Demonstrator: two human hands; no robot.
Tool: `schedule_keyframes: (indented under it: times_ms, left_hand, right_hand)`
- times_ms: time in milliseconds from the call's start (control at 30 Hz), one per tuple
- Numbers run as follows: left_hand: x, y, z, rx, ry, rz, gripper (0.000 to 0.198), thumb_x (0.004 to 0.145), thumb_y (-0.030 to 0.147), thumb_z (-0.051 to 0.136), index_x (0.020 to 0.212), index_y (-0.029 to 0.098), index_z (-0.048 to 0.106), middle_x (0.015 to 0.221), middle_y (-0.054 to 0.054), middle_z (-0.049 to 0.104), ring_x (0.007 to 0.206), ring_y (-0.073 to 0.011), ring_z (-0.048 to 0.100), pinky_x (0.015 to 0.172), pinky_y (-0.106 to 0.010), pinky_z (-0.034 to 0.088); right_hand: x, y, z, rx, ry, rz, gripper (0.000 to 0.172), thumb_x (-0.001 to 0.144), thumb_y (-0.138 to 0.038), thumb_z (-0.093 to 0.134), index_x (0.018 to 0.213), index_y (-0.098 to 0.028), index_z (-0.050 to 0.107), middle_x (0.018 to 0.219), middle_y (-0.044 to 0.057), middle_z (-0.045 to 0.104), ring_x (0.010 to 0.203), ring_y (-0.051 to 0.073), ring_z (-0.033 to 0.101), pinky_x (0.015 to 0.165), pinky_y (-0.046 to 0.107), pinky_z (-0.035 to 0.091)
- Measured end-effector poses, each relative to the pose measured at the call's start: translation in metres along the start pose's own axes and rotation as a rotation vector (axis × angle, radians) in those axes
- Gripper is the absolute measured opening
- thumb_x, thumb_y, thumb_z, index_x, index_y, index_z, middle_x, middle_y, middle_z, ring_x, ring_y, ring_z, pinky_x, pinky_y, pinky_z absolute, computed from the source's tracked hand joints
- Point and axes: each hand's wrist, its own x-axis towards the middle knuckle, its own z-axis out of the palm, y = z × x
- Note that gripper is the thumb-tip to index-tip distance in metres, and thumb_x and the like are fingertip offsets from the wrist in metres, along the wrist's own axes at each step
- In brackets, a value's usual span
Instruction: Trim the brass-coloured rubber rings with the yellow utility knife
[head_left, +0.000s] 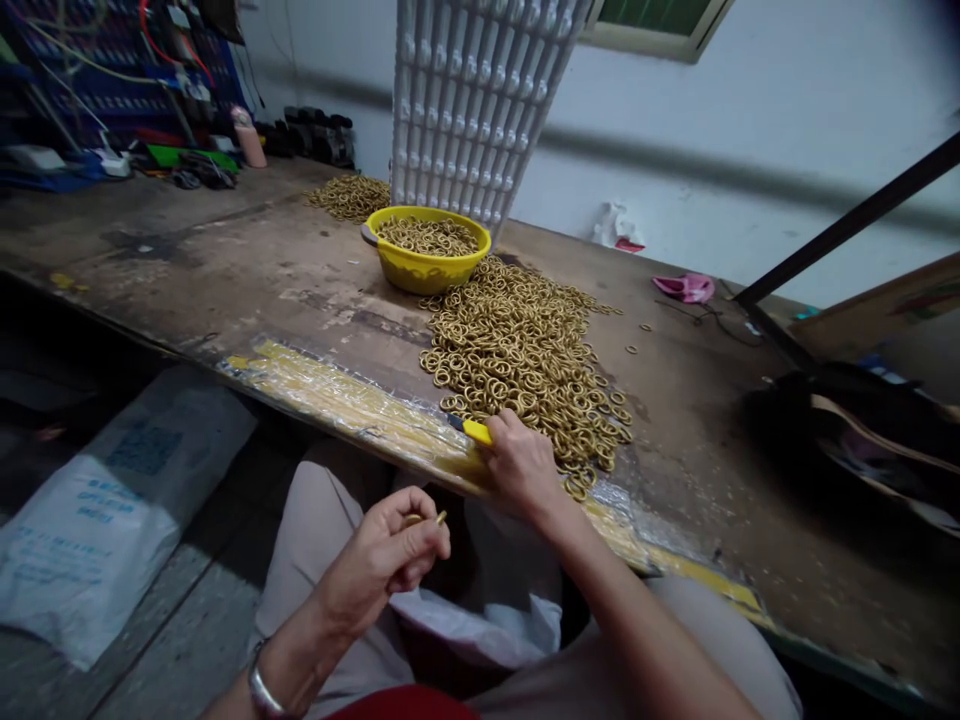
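In the head view, the left hand (396, 545) is low, over the lap, in front of the table's edge. Its thumb and finger pinch a small gold ring (441, 517), and part of the ring hides behind them. The other fingers curl in. A shiny band (262, 685) goes around the wrist below this hand.

The right hand (525, 465) is up and to the right of the left hand, at the table's edge. Its fingers are wrapped around a yellow knife (478, 432). The dark tip of the knife points to the left, away from the hand. A big pile (517, 340) of gold rings starts just past the right hand and spreads away over the table (300, 270). I cannot tell if the hand touches the rings.

A yellow strip (337, 395) with shiny clear stuff on it runs along the edge, under the right hand and out to both sides. Farther off from the right hand, past the pile and a bit left, is a yellow bowl (427, 272) full of rings. A tall ridged sheet (465, 100) stands behind it. A white bag (480, 625) hangs just below the two hands, between the knees. Far to the right of the right hand lies a pink cloth (686, 288)
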Motion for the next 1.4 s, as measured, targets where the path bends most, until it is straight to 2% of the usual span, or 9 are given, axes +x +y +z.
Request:
schedule_keyframes:
  times_ms: [133, 300, 433, 567, 767, 967, 1200, 1300, 1400]
  left_hand:
    - [0.003, 0.001, -0.008, -0.19, -0.037, -0.086, 0.03, 0.079, 0.034, 0.065, 0.101, 0.016, 0.055, 0.07, -0.002, 0.057, 0.044, -0.005, 0.038, 0.036, -0.015, 0.016]
    - [0.027, 0.004, -0.003, -0.186, -0.016, -0.136, 0.03, 0.077, 0.039, 0.069, 0.076, 0.013, 0.053, 0.064, 0.0, 0.052, 0.043, -0.0036, 0.04, 0.033, -0.012, 0.017]
    - [0.054, 0.005, 0.007, -0.073, 0.048, -0.105, 0.032, 0.074, 0.038, 0.072, 0.086, 0.014, 0.054, 0.057, 0.006, 0.046, 0.04, -0.0031, 0.036, 0.032, -0.011, 0.017]
    - [0.075, 0.006, 0.019, 0.073, 0.092, 0.024, 0.038, 0.075, 0.035, 0.071, 0.101, 0.012, 0.054, 0.072, 0.0, 0.058, 0.042, -0.0028, 0.039, 0.033, -0.011, 0.021]
    - [0.092, 0.012, 0.034, 0.07, 0.076, 0.103, 0.038, 0.078, 0.036, 0.068, 0.105, 0.013, 0.053, 0.071, 0.0, 0.059, 0.04, -0.0015, 0.037, 0.033, -0.011, 0.021]
    - [0.086, 0.017, 0.038, 0.008, 0.019, 0.092, 0.039, 0.074, 0.035, 0.075, 0.099, 0.016, 0.052, 0.076, -0.001, 0.063, 0.041, -0.0012, 0.039, 0.035, -0.011, 0.023]
    - [0.068, 0.018, 0.04, -0.001, 0.054, 0.063, 0.035, 0.068, 0.033, 0.08, 0.084, 0.012, 0.058, 0.075, -0.001, 0.062, 0.044, -0.0012, 0.04, 0.036, -0.012, 0.025]
    - [0.059, 0.021, 0.038, 0.027, 0.065, 0.061, 0.035, 0.069, 0.036, 0.079, 0.08, 0.012, 0.057, 0.082, -0.003, 0.062, 0.047, -0.0017, 0.041, 0.037, -0.012, 0.025]
    - [0.051, 0.025, 0.033, 0.098, 0.086, 0.092, 0.034, 0.072, 0.038, 0.076, 0.077, 0.013, 0.054, 0.074, 0.0, 0.056, 0.046, -0.0017, 0.037, 0.036, -0.013, 0.023]
  right_hand:
    - [0.004, 0.001, 0.007, -0.027, -0.012, 0.006, 0.017, 0.086, -0.01, 0.043, 0.088, -0.018, 0.057, 0.091, 0.004, 0.059, 0.065, 0.013, 0.054, 0.055, 0.028, 0.022]
    - [0.005, 0.015, 0.007, 0.05, 0.039, 0.043, 0.013, 0.085, -0.012, 0.047, 0.085, -0.017, 0.06, 0.088, 0.004, 0.061, 0.067, 0.013, 0.055, 0.057, 0.027, 0.027]
    - [0.009, 0.032, 0.005, 0.264, 0.134, 0.126, 0.016, 0.086, -0.02, 0.048, 0.075, -0.017, 0.06, 0.077, 0.004, 0.06, 0.067, 0.014, 0.053, 0.061, 0.025, 0.032]
    - [0.012, 0.042, 0.003, 0.754, 0.181, 0.265, 0.021, 0.081, -0.03, 0.054, 0.067, -0.016, 0.059, 0.061, -0.001, 0.053, 0.056, 0.011, 0.046, 0.057, 0.024, 0.033]
    - [0.003, 0.032, -0.006, 1.754, -0.048, 0.443, 0.03, 0.067, -0.04, 0.071, 0.075, -0.016, 0.055, 0.053, -0.007, 0.045, 0.039, 0.005, 0.033, 0.038, 0.019, 0.027]
    - [-0.016, 0.012, -0.006, 2.077, -0.253, 0.452, 0.035, 0.064, -0.038, 0.078, 0.075, -0.015, 0.054, 0.056, -0.005, 0.052, 0.039, 0.002, 0.032, 0.036, 0.015, 0.027]
    - [-0.025, -0.002, -0.003, 1.963, -0.285, 0.368, 0.032, 0.074, -0.046, 0.067, 0.074, -0.018, 0.051, 0.057, -0.007, 0.047, 0.04, 0.004, 0.03, 0.04, 0.019, 0.026]
    - [-0.029, 0.001, -0.009, 1.465, -0.133, 0.213, 0.033, 0.086, -0.045, 0.053, 0.067, -0.017, 0.051, 0.057, -0.005, 0.043, 0.048, 0.007, 0.034, 0.047, 0.021, 0.026]
    - [-0.036, 0.005, -0.015, 0.885, 0.024, 0.024, 0.023, 0.088, -0.029, 0.05, 0.067, -0.017, 0.051, 0.061, -0.003, 0.048, 0.057, 0.01, 0.041, 0.056, 0.023, 0.029]
